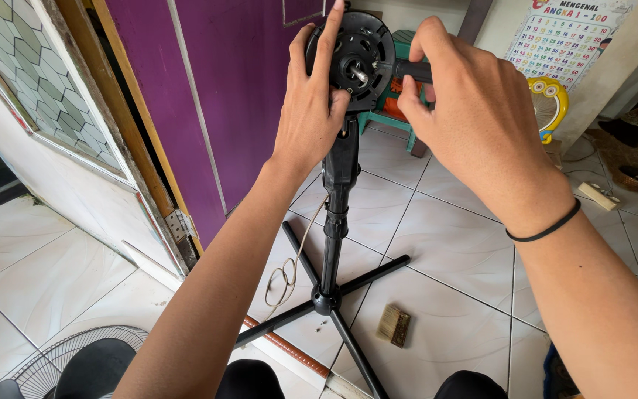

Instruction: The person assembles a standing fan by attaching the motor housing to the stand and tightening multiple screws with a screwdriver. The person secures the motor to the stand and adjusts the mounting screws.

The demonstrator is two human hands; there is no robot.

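A black stand fan without its blades or grille stands on a cross-shaped base (328, 299) on the tiled floor. Its round black motor housing (367, 41) faces me at the top of the frame, with a bare metal shaft (359, 73) at the centre. My left hand (313, 103) rests against the left side of the housing, index finger stretched up over its face. My right hand (470, 111) is closed around a black tool handle (412, 70) whose tip points at the shaft.
A purple door (230, 96) stands behind the fan. A wire fan grille (46, 366) lies bottom left. A small brown box (393, 326) sits on the tiles. A white power cord (289, 270) hangs by the pole. A green stool and a yellow toy stand behind.
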